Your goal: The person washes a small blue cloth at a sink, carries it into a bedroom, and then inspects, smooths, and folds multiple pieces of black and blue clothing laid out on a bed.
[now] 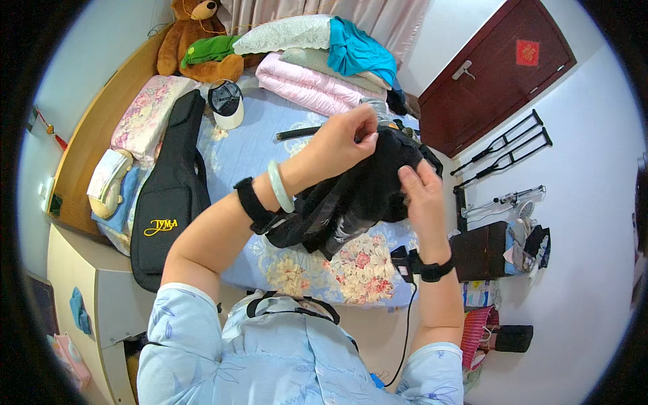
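A black garment (349,202) with a pale grey print hangs bunched between my hands, above the bed. My left hand (349,134) pinches its upper edge between thumb and fingers. On the other side my right hand (422,192) grips the cloth, thumb towards me and some fingers hidden behind it. Beneath the garment lies a blue floral bedsheet (354,268). A black stick-like object (298,133) lies on the sheet beyond my left wrist, its far end hidden behind my arm.
A black guitar bag (169,202) lies at the left, with a white cap (230,111) near its top. Folded pink bedding (309,83) and a large teddy bear (202,66) fill the far end. Crutches (506,147) lean at the right wall beside a dark box (478,250).
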### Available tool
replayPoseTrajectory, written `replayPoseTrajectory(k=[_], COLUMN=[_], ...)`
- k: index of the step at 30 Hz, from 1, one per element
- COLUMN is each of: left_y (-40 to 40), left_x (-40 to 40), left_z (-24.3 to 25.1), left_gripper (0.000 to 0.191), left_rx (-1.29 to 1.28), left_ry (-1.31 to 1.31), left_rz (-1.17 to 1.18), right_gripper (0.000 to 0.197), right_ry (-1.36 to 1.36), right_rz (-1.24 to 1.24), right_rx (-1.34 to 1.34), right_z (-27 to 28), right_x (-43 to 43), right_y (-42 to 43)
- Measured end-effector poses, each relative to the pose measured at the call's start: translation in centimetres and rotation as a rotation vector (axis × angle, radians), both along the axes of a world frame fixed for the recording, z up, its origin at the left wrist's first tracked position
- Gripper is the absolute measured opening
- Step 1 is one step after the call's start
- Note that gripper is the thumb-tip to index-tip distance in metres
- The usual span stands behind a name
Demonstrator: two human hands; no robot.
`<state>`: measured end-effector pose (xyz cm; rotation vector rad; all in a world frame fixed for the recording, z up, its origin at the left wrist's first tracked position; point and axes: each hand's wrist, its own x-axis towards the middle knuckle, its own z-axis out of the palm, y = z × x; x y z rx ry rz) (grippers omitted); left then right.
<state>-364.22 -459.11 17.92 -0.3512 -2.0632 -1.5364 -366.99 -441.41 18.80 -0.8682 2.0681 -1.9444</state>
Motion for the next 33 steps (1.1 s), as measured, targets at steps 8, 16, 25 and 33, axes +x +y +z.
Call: replayPoseTrajectory(k=[8, 16, 25, 33], left_y=[-5.6, -16.3, -17.7, -16.2], left_x=[1.1, -0.5, -0.5, -0.9], left_z=[6.2, 1.6, -1.9, -3.7], left_gripper=[0.006, 0.012, 0.010, 0.007], left_rx=[-0.082, -0.235, -0.162, -0.012], left_ry=[0.213, 0.071, -0.007, 0.020], left_rz=[0.127, 0.453, 0.486, 0.359], right_gripper=[0.021, 0.016, 0.022, 0.024], right_ry=[0.987, 1.205, 0.850, 0.719], right_rz=[0.241, 0.506, 0.120, -0.061], right_rx=[0.848, 0.897, 0.559, 0.508], right_z=[-5.0, 4.6, 9.3, 10.2], right_x=[-0.4, -1.7, -1.2, -3.0], right_y=[2.0, 1.6, -2.2, -3.5])
